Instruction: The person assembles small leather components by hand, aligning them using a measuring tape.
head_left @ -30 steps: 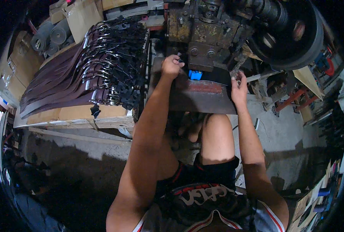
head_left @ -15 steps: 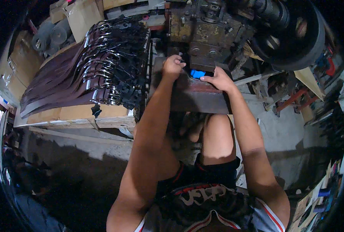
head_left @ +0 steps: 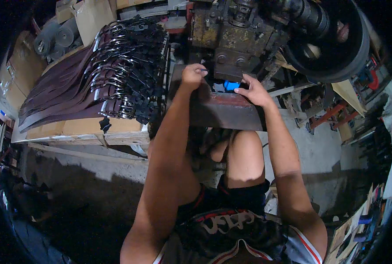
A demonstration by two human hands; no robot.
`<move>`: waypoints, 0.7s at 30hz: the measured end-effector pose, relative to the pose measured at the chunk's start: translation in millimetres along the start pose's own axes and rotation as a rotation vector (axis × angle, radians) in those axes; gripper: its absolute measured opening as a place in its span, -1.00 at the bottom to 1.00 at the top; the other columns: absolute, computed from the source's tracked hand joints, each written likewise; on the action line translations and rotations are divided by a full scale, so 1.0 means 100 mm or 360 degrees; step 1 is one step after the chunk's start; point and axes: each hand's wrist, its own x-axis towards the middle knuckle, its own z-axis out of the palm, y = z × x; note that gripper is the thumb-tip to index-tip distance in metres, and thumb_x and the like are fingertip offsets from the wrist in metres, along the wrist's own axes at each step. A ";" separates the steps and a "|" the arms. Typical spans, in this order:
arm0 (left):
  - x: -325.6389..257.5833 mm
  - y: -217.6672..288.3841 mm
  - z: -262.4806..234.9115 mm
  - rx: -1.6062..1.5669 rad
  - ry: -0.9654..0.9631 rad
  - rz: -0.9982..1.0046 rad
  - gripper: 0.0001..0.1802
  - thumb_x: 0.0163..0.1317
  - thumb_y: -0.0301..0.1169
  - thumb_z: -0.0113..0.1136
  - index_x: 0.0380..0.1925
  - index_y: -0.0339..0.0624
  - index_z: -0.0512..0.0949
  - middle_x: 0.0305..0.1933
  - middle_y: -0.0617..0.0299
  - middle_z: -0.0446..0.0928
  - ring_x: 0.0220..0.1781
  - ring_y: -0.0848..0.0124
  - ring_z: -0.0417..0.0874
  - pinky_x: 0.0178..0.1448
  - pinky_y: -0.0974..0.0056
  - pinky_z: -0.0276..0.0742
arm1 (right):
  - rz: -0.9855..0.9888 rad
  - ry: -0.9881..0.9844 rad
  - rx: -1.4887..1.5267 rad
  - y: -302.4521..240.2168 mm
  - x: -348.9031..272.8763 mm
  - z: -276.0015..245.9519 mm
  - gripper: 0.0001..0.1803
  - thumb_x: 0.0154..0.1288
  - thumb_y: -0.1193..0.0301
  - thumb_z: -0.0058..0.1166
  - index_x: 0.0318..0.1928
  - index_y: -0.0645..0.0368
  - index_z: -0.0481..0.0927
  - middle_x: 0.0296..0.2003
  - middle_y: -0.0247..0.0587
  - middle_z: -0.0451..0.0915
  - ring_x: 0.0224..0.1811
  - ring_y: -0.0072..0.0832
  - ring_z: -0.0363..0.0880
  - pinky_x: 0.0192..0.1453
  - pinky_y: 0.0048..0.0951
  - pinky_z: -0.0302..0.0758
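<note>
Hands are working at the press bed [head_left: 224, 110]: we are pinching a small dark piece [head_left: 203, 70] in the left hand [head_left: 192, 75], while the right hand [head_left: 253, 90], fingers loosely spread, is touching the blue block [head_left: 231, 85] under the machine head [head_left: 231, 35]. Keeping fingertips outside the die seems wise. Belts [head_left: 103, 83] are lying stacked leftward.

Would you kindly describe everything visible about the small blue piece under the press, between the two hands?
The blue piece is small, bright and blocky; its material cannot be told. It sits at the back of the rusty metal plate, just below the grimy press head, partly hidden in shadow. The right hand has its fingertips at its right edge, while the left hand is closed a little to its left, apart from it.
</note>
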 end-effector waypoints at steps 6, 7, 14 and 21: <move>0.05 -0.06 -0.04 0.0085 -0.0029 0.0103 -0.89 -0.06 -0.55 0.28 -0.47 -0.31 0.59 -0.57 0.25 0.53 -0.63 0.51 0.49 -0.50 0.35 0.43 | -0.0063 -0.0045 0.0031 -0.13 -0.04 -0.01 -0.42 0.05 0.53 0.19 0.13 0.34 0.35 0.05 -0.16 0.45 0.11 -0.45 0.34 0.23 -0.43 0.22; 0.06 -0.08 -0.02 -0.0026 -0.0061 0.0014 -0.89 -0.06 -0.55 0.28 -0.47 -0.31 0.60 -0.56 0.24 0.53 -0.61 0.51 0.50 -0.47 0.35 0.43 | -0.0044 -0.0023 0.0007 -0.11 -0.05 -0.02 -0.42 0.05 0.53 0.19 0.13 0.34 0.35 0.05 -0.17 0.45 0.11 -0.45 0.34 0.23 -0.44 0.22; 0.12 -0.18 -0.01 0.0052 -0.0039 0.0023 -0.91 -0.06 -0.55 0.27 -0.48 -0.29 0.60 -0.56 0.26 0.54 -0.49 0.53 0.53 -0.36 0.35 0.43 | -0.0022 -0.0023 0.0022 0.09 -0.03 -0.03 -0.30 0.03 0.41 0.29 0.18 0.38 0.30 0.04 -0.04 0.45 0.13 -0.35 0.36 0.25 -0.40 0.24; 0.04 -0.06 -0.02 -0.0159 -0.0104 -0.0121 -0.87 -0.03 -0.54 0.26 -0.43 -0.32 0.58 -0.57 0.25 0.51 -0.59 0.51 0.50 -0.49 0.36 0.41 | -0.0039 0.0021 -0.0142 -0.01 -0.08 -0.01 -0.23 -0.04 0.39 0.32 0.20 0.34 0.27 0.04 0.05 0.45 0.13 -0.30 0.39 0.26 -0.37 0.24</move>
